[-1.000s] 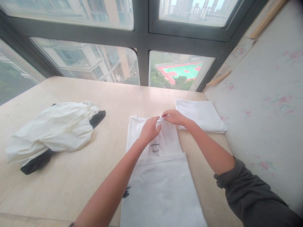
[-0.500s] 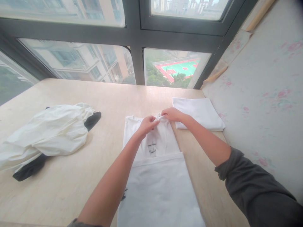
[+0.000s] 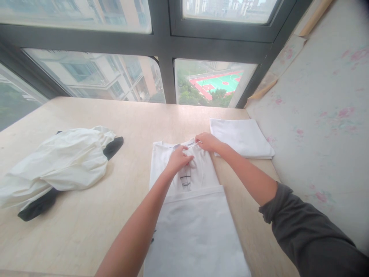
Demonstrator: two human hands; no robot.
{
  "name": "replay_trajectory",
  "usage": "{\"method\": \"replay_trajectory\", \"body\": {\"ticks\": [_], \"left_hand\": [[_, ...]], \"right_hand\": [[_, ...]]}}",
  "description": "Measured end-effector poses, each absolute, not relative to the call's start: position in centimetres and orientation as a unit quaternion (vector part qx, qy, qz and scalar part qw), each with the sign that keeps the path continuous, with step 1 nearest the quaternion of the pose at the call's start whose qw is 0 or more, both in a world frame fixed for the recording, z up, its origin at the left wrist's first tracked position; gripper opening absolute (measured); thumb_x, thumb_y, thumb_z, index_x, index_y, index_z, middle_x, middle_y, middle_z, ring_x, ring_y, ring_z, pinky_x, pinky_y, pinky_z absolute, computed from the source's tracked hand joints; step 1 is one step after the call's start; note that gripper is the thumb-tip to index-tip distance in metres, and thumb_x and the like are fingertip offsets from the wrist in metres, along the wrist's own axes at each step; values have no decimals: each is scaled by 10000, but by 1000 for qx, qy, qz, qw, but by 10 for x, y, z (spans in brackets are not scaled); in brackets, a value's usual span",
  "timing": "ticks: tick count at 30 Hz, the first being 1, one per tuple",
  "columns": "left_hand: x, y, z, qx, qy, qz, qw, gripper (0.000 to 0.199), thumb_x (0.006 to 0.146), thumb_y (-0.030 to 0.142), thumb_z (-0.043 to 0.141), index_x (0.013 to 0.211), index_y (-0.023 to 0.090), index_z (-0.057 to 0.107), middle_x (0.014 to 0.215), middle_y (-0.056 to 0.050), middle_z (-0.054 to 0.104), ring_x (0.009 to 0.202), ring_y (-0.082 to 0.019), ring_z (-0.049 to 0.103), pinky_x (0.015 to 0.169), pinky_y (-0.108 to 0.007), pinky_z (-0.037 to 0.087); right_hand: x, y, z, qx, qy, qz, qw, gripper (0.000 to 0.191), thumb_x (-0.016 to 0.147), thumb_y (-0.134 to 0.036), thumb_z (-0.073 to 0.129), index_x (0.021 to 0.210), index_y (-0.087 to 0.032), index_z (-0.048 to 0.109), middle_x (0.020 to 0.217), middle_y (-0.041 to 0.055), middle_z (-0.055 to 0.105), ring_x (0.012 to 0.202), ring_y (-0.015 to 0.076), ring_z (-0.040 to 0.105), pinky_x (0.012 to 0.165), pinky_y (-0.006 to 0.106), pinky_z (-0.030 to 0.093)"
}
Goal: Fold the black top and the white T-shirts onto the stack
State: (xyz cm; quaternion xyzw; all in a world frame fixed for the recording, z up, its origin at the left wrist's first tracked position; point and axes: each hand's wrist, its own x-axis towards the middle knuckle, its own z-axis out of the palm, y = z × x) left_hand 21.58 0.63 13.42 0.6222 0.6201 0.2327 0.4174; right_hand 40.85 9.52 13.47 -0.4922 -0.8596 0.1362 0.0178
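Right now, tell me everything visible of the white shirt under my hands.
The white shirt, seemingly soft fabric, lies flattened and narrow on the pale tabletop, near end out of frame. An edge crosses it, black line print above, dark marks at left. Your right hand touches the collar; your left hand is over its upper part.

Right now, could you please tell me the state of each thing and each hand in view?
White shirt: laid flat, partly folded, creased near its top edge.
White cloth: neatly folded, lying flat.
Cream clothing: crumpled in a loose heap, black parts showing.
Left hand: open, over the shirt.
Right hand: pinching the shirt's top edge.
Right sleeve: rolled up.
Wallpaper: edge curling away.
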Motion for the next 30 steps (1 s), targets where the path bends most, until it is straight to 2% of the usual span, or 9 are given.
{"method": "replay_trajectory", "body": {"ticks": [8,14,17,19,22,24,27,30], "left_hand": [[213,5,133,660,650,204,316,271,850,258,571,1105,217,653,784,-23,711,808,-213,676,775,-318,482],[217,2,134,690,656,177,250,386,895,203,484,1270,197,575,919,-67,713,906,-242,668,799,-340,485],[225,-9,141,700,662,179,197,421,910,184,452,1328,173,510,1097,-126,665,990,-276,638,801,-373,483],[231,-24,148,719,652,177,161,357,918,181,442,1262,169,538,1155,-144,623,1040,-291,608,801,-381,482],[238,-59,159,791,590,128,103,197,933,185,429,1019,182,607,1012,-117,628,950,-274,612,765,-380,490],[237,-86,162,830,544,98,71,191,942,186,415,939,190,606,961,-106,636,904,-259,619,756,-387,499],[226,-125,160,845,522,113,37,228,932,194,445,1093,170,605,1189,-143,637,1119,-285,596,884,-431,500],[207,-161,149,845,516,143,2,354,917,247,506,1257,165,567,1441,-151,517,1347,-320,458,1045,-490,421]], "right_hand": [[405,92,128,-497,-861,101,14,224,916,-118,498,1013,-182,689,1039,115,698,1014,232,599,887,321,413],[403,88,128,-499,-862,88,32,236,906,-82,497,1012,-178,684,1024,121,687,1008,241,574,891,328,415],[400,78,137,-520,-849,67,64,301,912,-58,439,1078,-153,672,1120,150,656,1094,265,534,928,351,412],[396,64,140,-554,-822,54,119,371,909,-32,386,1155,-133,644,1190,159,627,1133,262,518,956,350,413],[385,33,132,-585,-782,77,203,430,892,-9,348,1189,-131,633,1194,135,634,1123,228,543,992,321,420],[377,10,117,-576,-782,99,216,426,908,-39,353,1228,-122,622,1249,132,625,1172,219,539,1041,319,406],[365,-15,95,-552,-807,86,190,425,963,-153,385,1351,-106,552,1452,141,508,1373,253,408,1159,397,305],[359,-25,84,-537,-828,52,152,455,990,-220,379,1423,-150,501,1547,107,414,1468,289,277,1203,502,195]]}}
